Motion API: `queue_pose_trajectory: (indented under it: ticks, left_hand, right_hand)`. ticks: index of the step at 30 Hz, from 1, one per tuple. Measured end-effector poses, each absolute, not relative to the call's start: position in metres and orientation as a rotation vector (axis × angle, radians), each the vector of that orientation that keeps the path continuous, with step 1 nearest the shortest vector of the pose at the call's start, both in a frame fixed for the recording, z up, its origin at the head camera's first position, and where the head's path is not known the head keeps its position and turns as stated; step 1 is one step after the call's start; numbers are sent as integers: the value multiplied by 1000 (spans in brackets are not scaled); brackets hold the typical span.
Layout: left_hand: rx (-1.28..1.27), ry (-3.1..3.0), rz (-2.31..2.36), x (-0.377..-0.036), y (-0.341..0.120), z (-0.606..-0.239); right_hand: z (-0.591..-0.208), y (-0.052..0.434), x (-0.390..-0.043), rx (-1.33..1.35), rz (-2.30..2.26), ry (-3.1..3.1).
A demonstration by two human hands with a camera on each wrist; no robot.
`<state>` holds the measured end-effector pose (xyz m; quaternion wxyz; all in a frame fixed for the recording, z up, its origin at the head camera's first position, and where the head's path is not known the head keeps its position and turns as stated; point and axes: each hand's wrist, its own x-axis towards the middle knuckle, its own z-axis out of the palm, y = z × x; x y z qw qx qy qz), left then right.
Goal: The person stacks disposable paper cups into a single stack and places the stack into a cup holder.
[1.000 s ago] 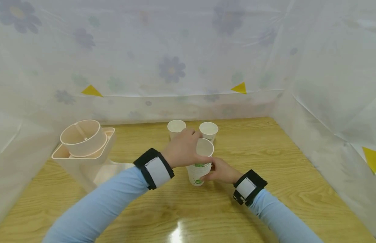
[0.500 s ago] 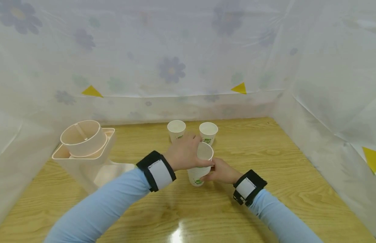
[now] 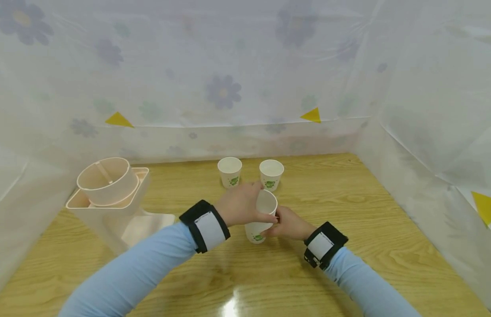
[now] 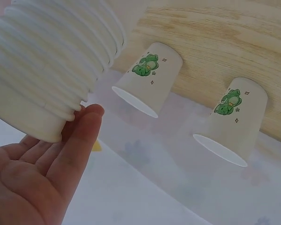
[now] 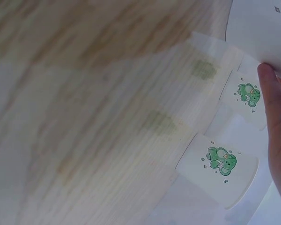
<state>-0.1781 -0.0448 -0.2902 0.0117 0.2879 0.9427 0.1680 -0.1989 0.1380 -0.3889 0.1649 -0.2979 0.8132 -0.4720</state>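
Wooden table (image 3: 348, 229): cup stack (image 3: 261, 218) upright between both hands. Left hand (image 3: 241, 204) curls round its rim; right hand (image 3: 289, 222) apparently grips its side, fingers partly hidden.

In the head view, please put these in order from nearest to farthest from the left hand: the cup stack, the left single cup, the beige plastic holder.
1. cup stack, gripped by the left hand at its rim.
2. left single cup, just behind the hand.
3. beige plastic holder, far off at the table's left edge.
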Motion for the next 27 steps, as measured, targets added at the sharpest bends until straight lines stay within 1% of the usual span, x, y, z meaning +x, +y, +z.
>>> queue_pose_trajectory:
  ticks: [15,18,20,23,27]
  left_hand:
    - [896,2953,525,-183,-45,-302]
    - [798,2922,573,-190,-48,-299]
    - [688,2933,622,-201,-53,-295]
    - [492,2987,737,-224,-64,-289]
    - [263,3045,836,-257,-82,-292]
  right_hand:
    - [-397,140,-202,-839,-1352,2321]
    - [-398,140,-201,-851,-1369,2299]
    - [-398,140,-202,-860,-1385,2285]
    - [-396,139,-202,-848,-1410,2272]
    - [-396,138,-202,-835,-1401,2279]
